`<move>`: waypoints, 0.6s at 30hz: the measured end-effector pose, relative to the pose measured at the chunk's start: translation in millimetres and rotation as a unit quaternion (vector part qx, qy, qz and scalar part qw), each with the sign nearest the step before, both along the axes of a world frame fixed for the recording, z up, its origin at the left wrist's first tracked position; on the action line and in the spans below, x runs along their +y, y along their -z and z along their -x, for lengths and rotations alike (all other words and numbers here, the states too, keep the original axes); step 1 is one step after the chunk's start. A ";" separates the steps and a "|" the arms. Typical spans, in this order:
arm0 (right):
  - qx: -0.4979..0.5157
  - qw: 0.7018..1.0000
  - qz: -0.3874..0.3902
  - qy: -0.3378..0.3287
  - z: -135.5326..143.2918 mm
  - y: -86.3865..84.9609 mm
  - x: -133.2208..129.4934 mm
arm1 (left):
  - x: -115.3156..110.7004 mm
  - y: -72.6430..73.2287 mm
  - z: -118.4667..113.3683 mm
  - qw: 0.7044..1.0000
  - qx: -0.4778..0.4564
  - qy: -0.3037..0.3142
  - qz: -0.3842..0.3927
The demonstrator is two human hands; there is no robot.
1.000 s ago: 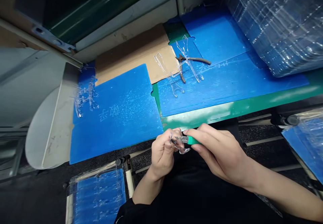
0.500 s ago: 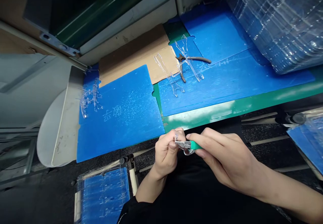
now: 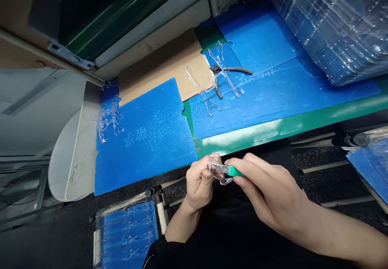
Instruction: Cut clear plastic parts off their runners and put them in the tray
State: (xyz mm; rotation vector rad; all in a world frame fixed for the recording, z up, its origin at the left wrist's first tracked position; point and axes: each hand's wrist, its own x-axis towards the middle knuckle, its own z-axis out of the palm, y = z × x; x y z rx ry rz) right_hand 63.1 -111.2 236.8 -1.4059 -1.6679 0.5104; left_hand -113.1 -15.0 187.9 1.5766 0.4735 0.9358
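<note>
My left hand (image 3: 200, 182) is closed around a small clear plastic part (image 3: 224, 181), pinching it between thumb and fingers in front of my body. My right hand (image 3: 269, 188) grips the green handle of a utility knife (image 3: 236, 172). The knife's metal blade end points left and lies against the clear part beside my left thumb. Much of the part is hidden by my fingers. On the bench beyond lie clear plastic frames (image 3: 228, 79) and a pair of cutting pliers (image 3: 239, 70), the frames partly over the pliers.
Blue sheets (image 3: 145, 139) and a piece of cardboard (image 3: 157, 63) cover the green bench (image 3: 242, 139). Clear sprue scraps (image 3: 109, 119) lie at the left. Stacked clear trays (image 3: 339, 30) stand back right. A filled tray (image 3: 130, 232) sits low at the left.
The knife blade has tilted and shifted slightly against the clear part, with its handle moving a little to the right. My left hand has stayed almost still.
</note>
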 end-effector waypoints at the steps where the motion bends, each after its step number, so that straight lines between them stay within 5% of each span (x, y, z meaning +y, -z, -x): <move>1: 0.006 1.000 0.001 0.005 1.6 0.4 -0.2 | 0.4 1.1 0.8 1.000 0.003 0.000 0.006; 9: 0.023 0.995 0.028 0.088 6.3 15.4 10.9 | 1.0 -1.6 -1.2 0.999 -0.020 0.025 -0.012; 18: 0.273 0.962 -0.005 0.011 9.4 11.4 18.5 | -2.8 1.7 2.3 0.998 -0.024 0.003 0.063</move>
